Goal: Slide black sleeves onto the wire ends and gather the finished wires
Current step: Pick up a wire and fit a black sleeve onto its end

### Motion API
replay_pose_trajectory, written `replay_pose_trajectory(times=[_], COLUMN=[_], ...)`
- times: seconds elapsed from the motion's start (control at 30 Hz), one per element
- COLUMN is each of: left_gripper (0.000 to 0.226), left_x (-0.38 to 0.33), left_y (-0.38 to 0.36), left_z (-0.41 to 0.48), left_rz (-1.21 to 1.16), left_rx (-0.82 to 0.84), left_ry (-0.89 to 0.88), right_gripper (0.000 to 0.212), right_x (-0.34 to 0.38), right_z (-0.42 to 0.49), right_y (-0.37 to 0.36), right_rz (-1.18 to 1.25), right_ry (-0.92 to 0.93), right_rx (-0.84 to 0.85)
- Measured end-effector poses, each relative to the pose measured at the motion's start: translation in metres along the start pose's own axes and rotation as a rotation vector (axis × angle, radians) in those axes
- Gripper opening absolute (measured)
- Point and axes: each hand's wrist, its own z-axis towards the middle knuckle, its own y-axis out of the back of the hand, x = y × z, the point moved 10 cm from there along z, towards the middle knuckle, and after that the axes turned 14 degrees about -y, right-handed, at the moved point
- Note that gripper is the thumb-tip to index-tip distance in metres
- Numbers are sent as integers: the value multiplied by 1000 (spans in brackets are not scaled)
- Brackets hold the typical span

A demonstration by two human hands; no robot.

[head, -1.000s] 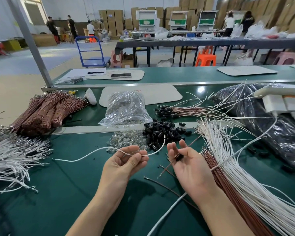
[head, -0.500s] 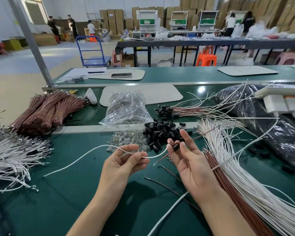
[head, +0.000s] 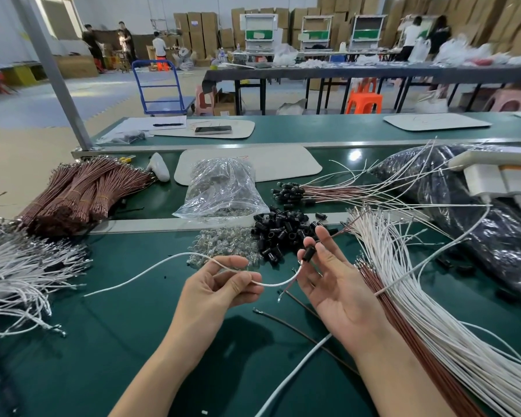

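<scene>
Pinching a white wire (head: 278, 285) between thumb and curled fingers, the left hand (head: 220, 284) holds it above the green table (head: 103, 341). The right hand (head: 337, 284), palm up, nips a black sleeve (head: 309, 253) between thumb and forefinger, with the wire's end touching the sleeve's lower opening. Just beyond lies a pile of loose sleeves (head: 283, 233).

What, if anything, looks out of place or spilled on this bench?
Only minor strays: what look like a few black sleeves lie on the green mat right of the white wire bundle, apart from the main sleeve pile, and two brown wires lie loose mid-mat. Nothing looks damaged.
</scene>
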Motion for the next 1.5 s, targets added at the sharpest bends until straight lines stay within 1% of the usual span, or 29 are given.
replay_pose_trajectory(times=[0.17,0.43,0.53,0.63,0.77,0.93,1.0,1.1,1.2,1.27,1.37,1.5], left_gripper=[33,33,26,23,27,28,28,22,18,19,20,17], left_x=[0,1,1,0,2,6,6,1,-3,-4,-2,0], left_y=[0,10,12,14,15,16,16,16,15,17,20,23], left_z=[0,2,1,1,0,-2,-2,-1,-1,-1,-1,-1], left_rz=[0,-44,-65,-114,-224,-358,-335,-220,-159,-169,-262,-327], left_rx=[-1,-109,-145,-190,-257,-322,-317,-284,-258,-263,-311,-352], left_ry=[1,-2,-20,-31,-9,30,29,-8,-41,-41,-13,5], right_gripper=[30,33,33,31,27,31,30,22,24,23,18,21], right_x=[-3,-7,-9,-10,-7,-6,-9,-12,-12,-13,-14,-15], right_z=[1,3,3,4,5,3,4,5,5,4,4,3], right_y=[-1,-4,-4,-5,-5,-3,-3,-4,-7,-7,-6,-8], right_rz=[-60,-112,-131,-125,-116,-137,-173,-230,-265,-269,-259,-304], right_ry=[-23,-34,-24,-1,45,77,62,37,30,28,35,39], right_rx=[12,35,32,16,-26,-56,-65,-66,-50,-49,-67,-81])
